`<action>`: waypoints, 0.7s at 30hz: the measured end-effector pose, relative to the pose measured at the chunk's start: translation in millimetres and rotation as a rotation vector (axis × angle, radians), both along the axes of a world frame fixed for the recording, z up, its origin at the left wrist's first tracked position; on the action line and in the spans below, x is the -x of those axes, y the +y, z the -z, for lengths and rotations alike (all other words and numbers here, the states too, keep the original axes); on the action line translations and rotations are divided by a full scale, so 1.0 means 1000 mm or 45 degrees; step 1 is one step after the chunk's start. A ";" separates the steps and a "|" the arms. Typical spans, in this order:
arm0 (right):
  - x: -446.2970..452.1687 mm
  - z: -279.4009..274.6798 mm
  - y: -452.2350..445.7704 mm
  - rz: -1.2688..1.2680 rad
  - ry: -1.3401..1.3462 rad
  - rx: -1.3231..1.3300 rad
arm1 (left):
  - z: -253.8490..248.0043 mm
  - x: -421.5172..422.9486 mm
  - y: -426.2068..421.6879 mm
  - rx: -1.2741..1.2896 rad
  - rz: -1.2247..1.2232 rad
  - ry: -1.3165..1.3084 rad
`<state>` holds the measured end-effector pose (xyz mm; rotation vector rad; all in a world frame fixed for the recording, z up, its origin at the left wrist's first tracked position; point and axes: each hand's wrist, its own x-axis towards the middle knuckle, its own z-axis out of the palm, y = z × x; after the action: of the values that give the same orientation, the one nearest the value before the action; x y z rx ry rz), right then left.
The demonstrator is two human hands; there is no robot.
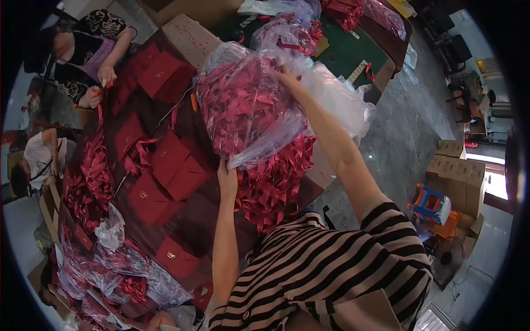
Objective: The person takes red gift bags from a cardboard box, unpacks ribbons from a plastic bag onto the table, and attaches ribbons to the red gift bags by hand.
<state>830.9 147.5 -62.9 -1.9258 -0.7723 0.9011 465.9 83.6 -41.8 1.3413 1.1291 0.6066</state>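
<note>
Bulging bag (248, 102) of red ribbons (234, 118)

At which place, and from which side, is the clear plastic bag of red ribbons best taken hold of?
Probably by the bunched fold across the near side of the clear plastic bag, coming from the wearer's side. There the plastic gathers into a narrow, slack band that should pinch easily; the body beyond is broad and bulging with red ribbons.

Some fingers of the left hand (227, 172) are hidden behind the plastic bag (270, 140), whose crinkled film blurs the ribbons (234, 113) inside. The gold emblem (143, 194) on a red box (157, 208) is too small to read. The bottom edge cuts off the striped top (337, 259).
</note>
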 end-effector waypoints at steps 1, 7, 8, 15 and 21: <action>0.015 -0.006 0.004 -0.074 0.144 -0.165 | 0.006 -0.001 0.001 -0.006 -0.026 -0.157; 0.061 -0.037 0.003 -0.473 0.132 0.090 | 0.035 0.015 -0.001 0.422 -0.065 -0.231; 0.061 -0.033 0.002 -0.563 -0.121 0.128 | 0.033 0.017 0.000 0.364 -0.015 -0.249; 0.026 -0.044 -0.001 -0.661 -0.771 0.229 | -0.034 0.018 0.002 0.032 0.036 0.220; 0.066 -0.148 -0.091 -0.449 -0.811 -0.473 | -0.135 -0.003 0.005 -0.462 0.227 1.095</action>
<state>764.9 56.8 85.1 -1.7645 -1.5700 0.2805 469.1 88.3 93.5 2.0911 1.5930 0.0726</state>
